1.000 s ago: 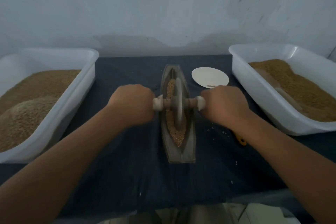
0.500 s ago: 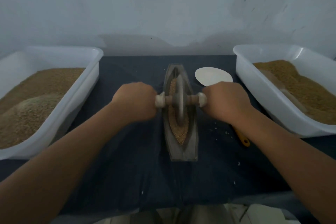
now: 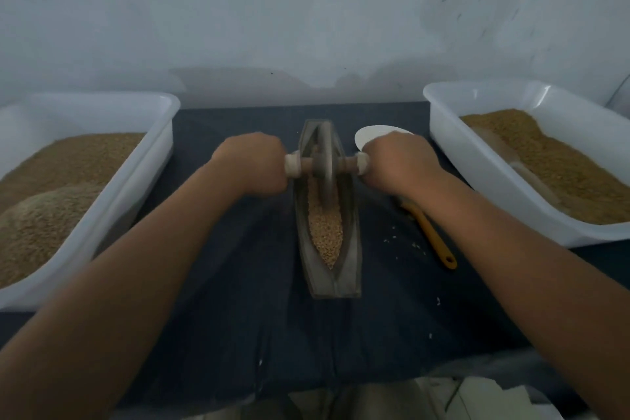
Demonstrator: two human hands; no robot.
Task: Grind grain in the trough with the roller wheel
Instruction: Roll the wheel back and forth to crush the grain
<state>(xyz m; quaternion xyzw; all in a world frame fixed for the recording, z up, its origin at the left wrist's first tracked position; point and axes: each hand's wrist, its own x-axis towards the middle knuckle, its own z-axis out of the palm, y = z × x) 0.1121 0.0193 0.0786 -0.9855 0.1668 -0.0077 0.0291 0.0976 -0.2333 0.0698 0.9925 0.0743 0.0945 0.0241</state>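
Observation:
A narrow boat-shaped trough [image 3: 351,269] lies lengthwise on the dark cloth in the middle, with tan grain [image 3: 326,232] in its groove. A grey roller wheel [image 3: 325,167] stands upright in the far half of the trough on a wooden axle. My left hand [image 3: 254,164] grips the axle's left end and my right hand [image 3: 395,164] grips its right end. Both axle ends are hidden inside my fists, apart from the pale collars beside the wheel.
A white tub [image 3: 150,160] of grain stands at the left and another white tub [image 3: 477,187] of grain at the right. A white disc [image 3: 370,135] lies behind my right hand. An orange-handled tool [image 3: 433,235] and scattered grains lie right of the trough.
Both hands have pushed the roller wheel away from me, from the trough's middle toward its far end. More grain now shows in the near half.

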